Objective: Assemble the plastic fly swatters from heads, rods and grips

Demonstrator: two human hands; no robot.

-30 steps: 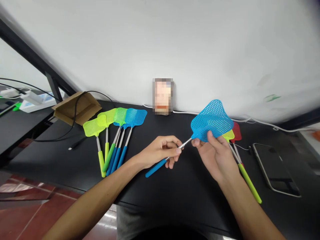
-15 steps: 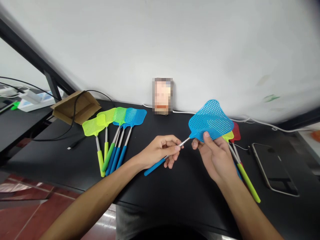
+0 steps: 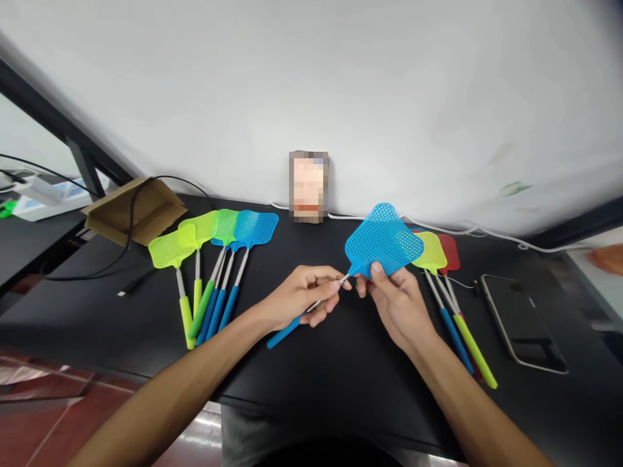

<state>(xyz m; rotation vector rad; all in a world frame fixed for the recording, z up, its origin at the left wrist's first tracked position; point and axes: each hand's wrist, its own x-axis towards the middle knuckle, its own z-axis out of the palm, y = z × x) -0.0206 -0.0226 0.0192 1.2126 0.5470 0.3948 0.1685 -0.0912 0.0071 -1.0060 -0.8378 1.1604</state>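
A blue fly swatter [image 3: 374,237] is held above the table between both hands, its perforated head up to the right and its blue handle down to the left. My left hand [image 3: 311,295] is closed around the metal shaft just above the handle. With the thumb on its front, my right hand [image 3: 396,301] grips the lower edge of the swatter's head; the fingers behind are partly hidden. Left of my hands lie several swatters: yellow ones [image 3: 170,250], a green one [image 3: 225,227] and blue ones [image 3: 257,227]. To the right are a yellow swatter [image 3: 433,251] and a red swatter [image 3: 450,251], with a blue handle beside them.
A smartphone [image 3: 523,324] lies at the right on the black table [image 3: 321,389]. An open cardboard box [image 3: 131,211] stands at the back left beside a black cable. A blurred-out box [image 3: 309,188] leans against the wall; a white cord runs along the wall's foot.
My right hand and the swatter's head have come closer to my left hand, so less metal shaft shows between them. The view has shifted slightly, and the right-hand swatters are less covered.
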